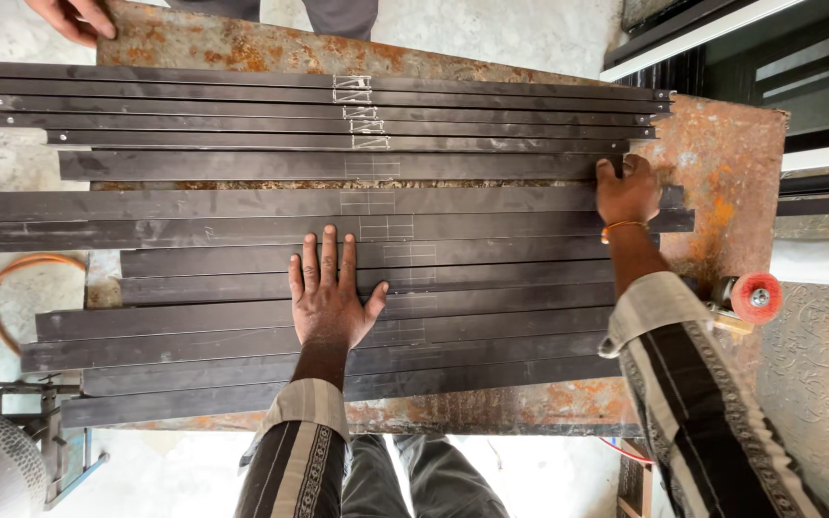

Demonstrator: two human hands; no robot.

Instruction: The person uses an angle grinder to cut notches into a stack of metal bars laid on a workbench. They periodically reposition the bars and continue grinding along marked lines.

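Roughly fourteen dark flat steel bars (242, 206) lie side by side on the rusty surface (731, 153). Left hand (330, 288) open, pressed flat; right hand (628, 190) gripping bar ends.

Bars (242, 206) cover most of the table (731, 144). Its right edge is bare, but a grinder (746, 299) sits there.

Rusty table (731, 153); pale concrete floor (491, 29); orange hose (11, 278) at left; dark frames (779, 58) at right; even daylight.
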